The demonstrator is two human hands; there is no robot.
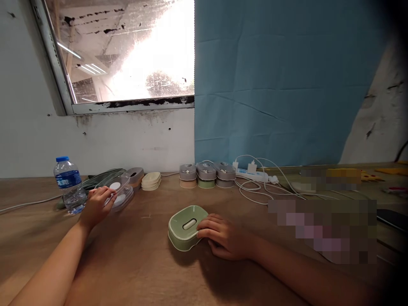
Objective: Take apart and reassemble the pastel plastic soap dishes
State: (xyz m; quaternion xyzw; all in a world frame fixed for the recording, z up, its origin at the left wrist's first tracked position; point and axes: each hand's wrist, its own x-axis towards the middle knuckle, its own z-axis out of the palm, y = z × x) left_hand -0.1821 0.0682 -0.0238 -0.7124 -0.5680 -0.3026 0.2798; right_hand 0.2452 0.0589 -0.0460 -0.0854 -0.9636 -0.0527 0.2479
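My right hand (223, 238) grips the right edge of a green plastic soap dish (181, 240), a rounded tray with an oval slot in its middle. The dish is tilted above the wooden table, its shadow underneath. At the left, my left hand (98, 206) has its fingers closed on the near edge of a clear plastic lid (123, 181), which slants above another clear lid (127, 196). Round white patches show on both lids. The thumb of my left hand is mostly hidden.
A water bottle (68, 187) stands left of my left hand. Behind are cream-coloured trays (151, 181), a brown-grey dish (135, 175) and three lidded dishes (206, 175). A power strip (251, 174) with loose white cables lies at back right. A blurred patch covers the right side.
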